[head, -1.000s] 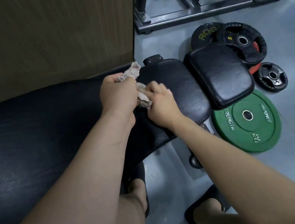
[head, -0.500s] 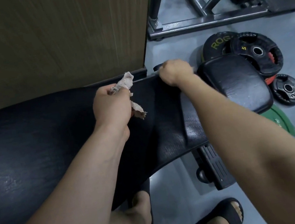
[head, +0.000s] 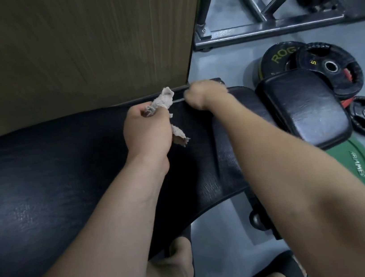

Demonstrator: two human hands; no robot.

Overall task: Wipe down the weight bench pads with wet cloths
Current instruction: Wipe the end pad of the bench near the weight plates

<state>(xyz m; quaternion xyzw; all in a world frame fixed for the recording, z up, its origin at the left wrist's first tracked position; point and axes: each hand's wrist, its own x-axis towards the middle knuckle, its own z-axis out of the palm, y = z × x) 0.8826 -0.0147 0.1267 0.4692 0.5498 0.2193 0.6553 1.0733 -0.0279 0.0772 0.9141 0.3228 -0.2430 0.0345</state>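
Long back pad (head: 42,181) filled left and centre. Left hand (head: 145,131) sat over its far half, fist closed round a crumpled grey cloth (head: 164,98), ends poking out above and below; cloth-to-pad contact unclear. Right hand (head: 206,95) was at the pad's far edge, fingers curled, blurred; couldn't tell if it gripped anything. Seat pad (head: 306,107) lay just off the back pad's right end, green weight plate (head: 354,168) on the floor beside that end. Likely step: wiping the back pad's right end. Next needs the cloth pressed flat and swept along.
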